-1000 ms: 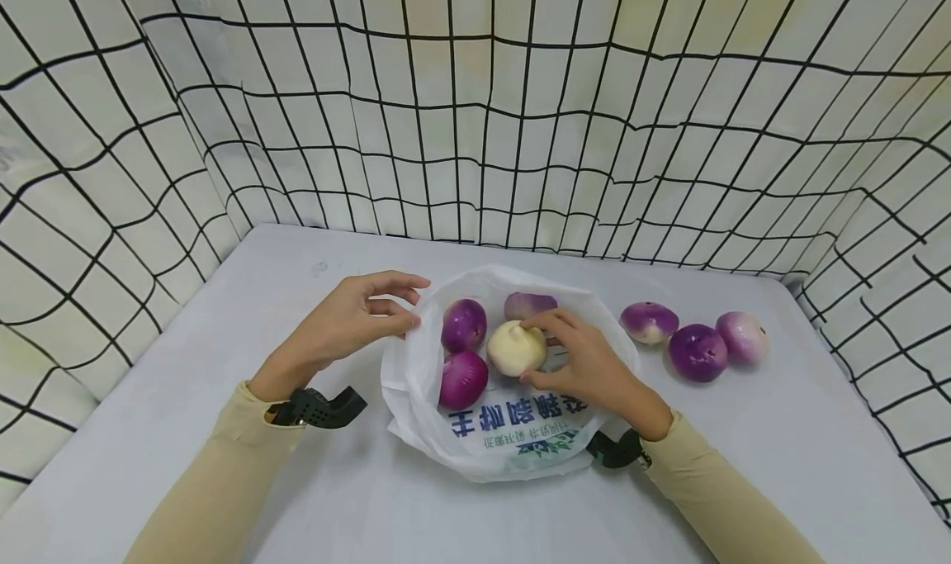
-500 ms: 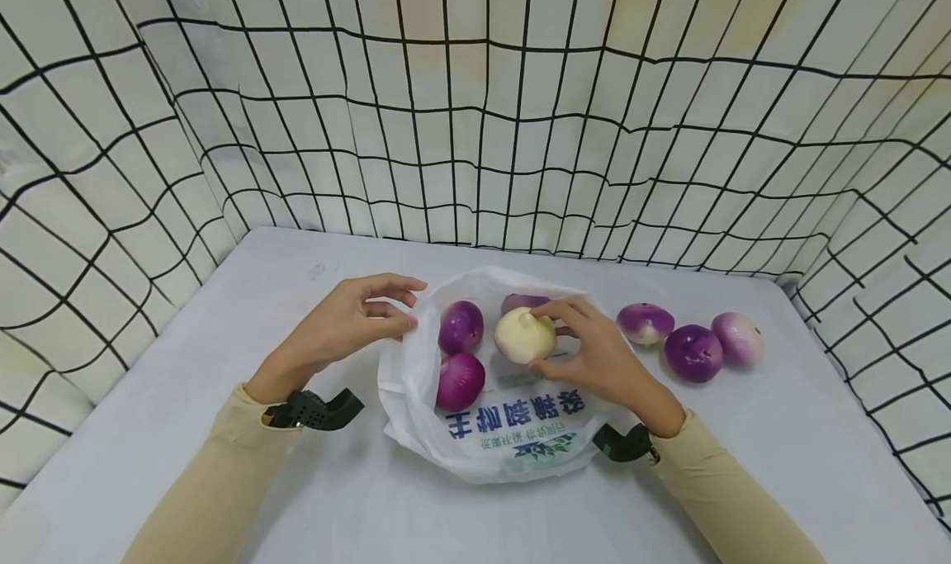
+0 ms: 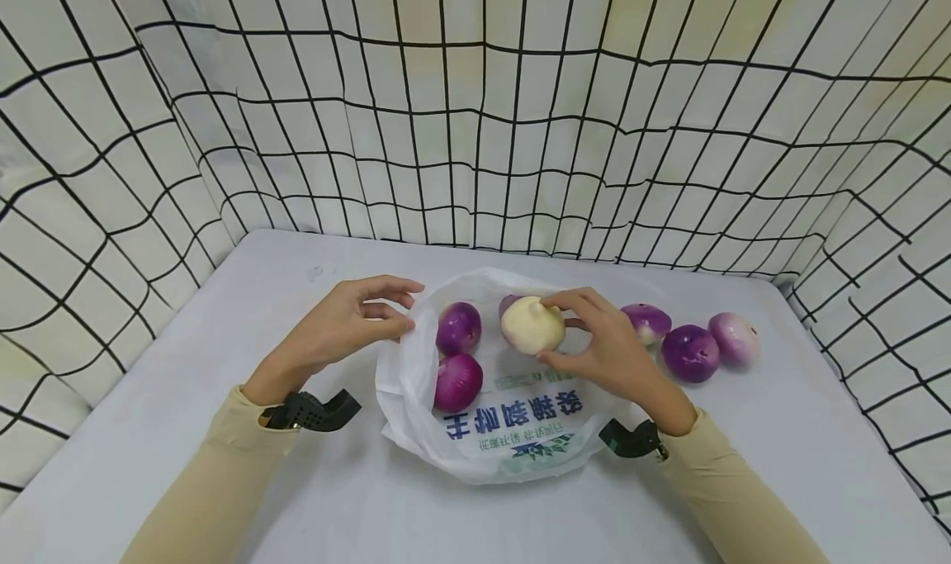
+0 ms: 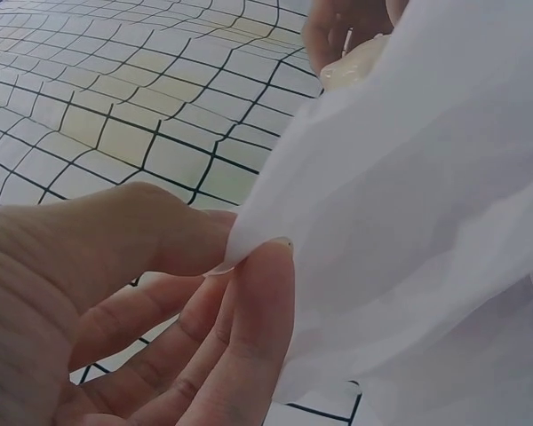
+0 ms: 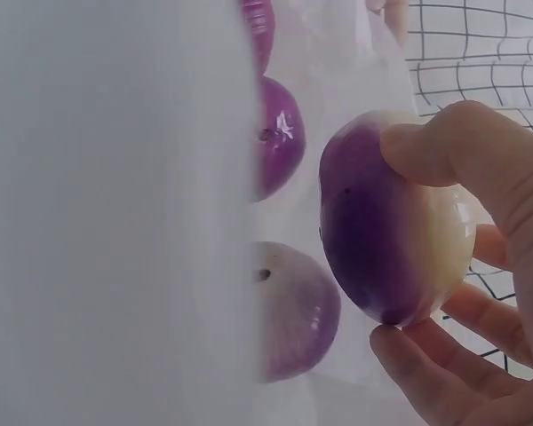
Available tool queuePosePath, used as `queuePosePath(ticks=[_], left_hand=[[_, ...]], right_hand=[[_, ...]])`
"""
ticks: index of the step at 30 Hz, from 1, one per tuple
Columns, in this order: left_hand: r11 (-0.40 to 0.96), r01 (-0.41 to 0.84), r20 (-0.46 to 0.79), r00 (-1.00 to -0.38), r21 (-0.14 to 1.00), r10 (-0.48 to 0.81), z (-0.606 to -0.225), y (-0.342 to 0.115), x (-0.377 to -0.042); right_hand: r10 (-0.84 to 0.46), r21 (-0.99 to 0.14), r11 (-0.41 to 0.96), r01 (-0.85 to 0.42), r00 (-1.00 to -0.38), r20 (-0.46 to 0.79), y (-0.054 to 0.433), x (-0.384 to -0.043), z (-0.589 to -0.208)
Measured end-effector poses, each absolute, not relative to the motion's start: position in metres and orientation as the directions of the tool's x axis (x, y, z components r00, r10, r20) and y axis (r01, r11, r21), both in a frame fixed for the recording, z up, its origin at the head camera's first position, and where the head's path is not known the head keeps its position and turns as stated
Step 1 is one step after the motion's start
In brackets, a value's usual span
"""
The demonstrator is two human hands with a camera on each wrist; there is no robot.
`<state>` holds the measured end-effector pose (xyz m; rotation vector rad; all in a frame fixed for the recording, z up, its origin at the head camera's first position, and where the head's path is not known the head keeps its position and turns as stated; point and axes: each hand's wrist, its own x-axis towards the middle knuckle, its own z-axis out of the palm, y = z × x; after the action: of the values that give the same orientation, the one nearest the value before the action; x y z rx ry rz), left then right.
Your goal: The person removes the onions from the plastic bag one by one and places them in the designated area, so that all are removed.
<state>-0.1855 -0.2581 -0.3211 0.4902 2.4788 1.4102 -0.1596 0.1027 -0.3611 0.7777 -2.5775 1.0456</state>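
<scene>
Your left hand (image 3: 345,320) pinches the bag (image 3: 407,382) at ten o'clock; your right hand (image 3: 617,349), fingers curved, grips a purple-and-cream vegetable (image 3: 531,326) toward one o'clock.

Your head view is bright and evenly lit, with soft shadows on the table (image 3: 475,523) near the bag (image 3: 412,391) and the net (image 3: 484,46) beyond it stretched toward the edges. Your wrist views look dimmer and hazier; the right one shows the bag's nearest part blurred grey-white, with small glints on the bulbs (image 5: 282,160) beside it.
</scene>
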Motion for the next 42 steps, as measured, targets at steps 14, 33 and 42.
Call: queuePosePath(ticks=[14,33,42], left_hand=[[0.451,0.17,-0.043,-0.904,0.876,0.425,-0.321,-0.254,-0.185],[0.416,0.194,-0.019,-0.889,0.888,0.457,-0.318,-0.258,-0.184],[0.414,0.191,-0.018,-0.892,0.89,0.451,-0.321,-0.259,-0.184]], right_hand=[[-0.337,-0.556,0.618,-0.555,-0.827,0.45,0.123,-0.153,-0.351],[-0.272,-0.461,0.731,-0.503,-0.834,0.48,0.157,-0.135,-0.346],[-0.264,-0.478,0.725,-0.496,-0.841,0.473,0.175,-0.129,-0.346]])
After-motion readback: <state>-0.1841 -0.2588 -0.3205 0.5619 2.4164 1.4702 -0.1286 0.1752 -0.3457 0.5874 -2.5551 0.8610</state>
